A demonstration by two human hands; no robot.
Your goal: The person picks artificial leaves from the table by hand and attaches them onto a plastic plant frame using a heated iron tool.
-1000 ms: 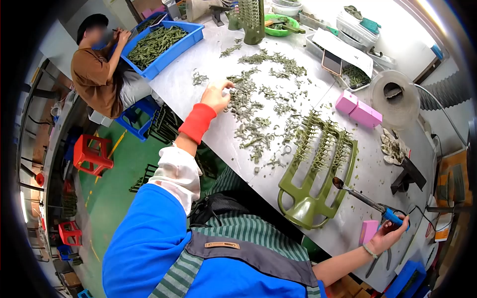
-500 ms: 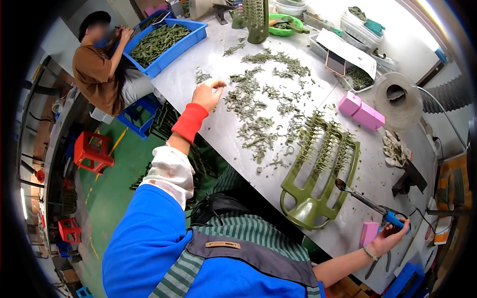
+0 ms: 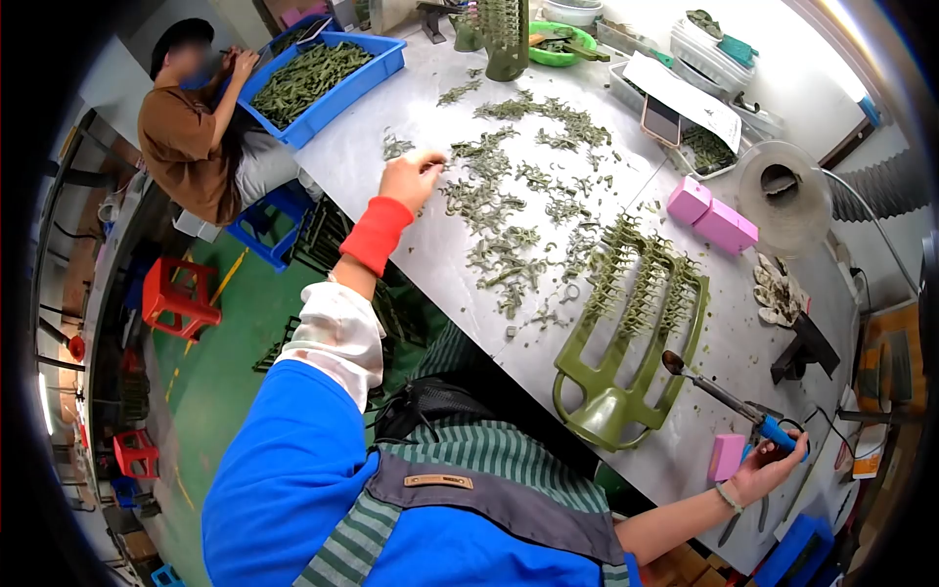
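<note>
My left hand [image 3: 411, 180], below a red wristband, hovers at or rests on the metal table [image 3: 440, 264], beside scattered small green pieces [image 3: 489, 196]. Its fingers are bent together; anything between them is too small to make out. At the lower right, my right hand [image 3: 768, 470] is wrapped round the blue handle of a soldering-iron-like tool [image 3: 729, 396]. The tool's round, dark tip points toward a green slotted frame [image 3: 611, 406], which lies flat with rows of small green spiky parts along its bars.
Another person [image 3: 181, 147] sits at the upper left beside a blue tray [image 3: 342, 103] of green pieces. Pink blocks [image 3: 712, 215], a clear funnel [image 3: 782, 196], a stained glove [image 3: 778, 293] and a black stand [image 3: 804, 352] are on the right. A phone [image 3: 661, 122] lies on a container.
My left hand has moved slightly left from the pile, and its fingers have drawn closer together over the last half second. My right hand still holds the tool in nearly the same place.
</note>
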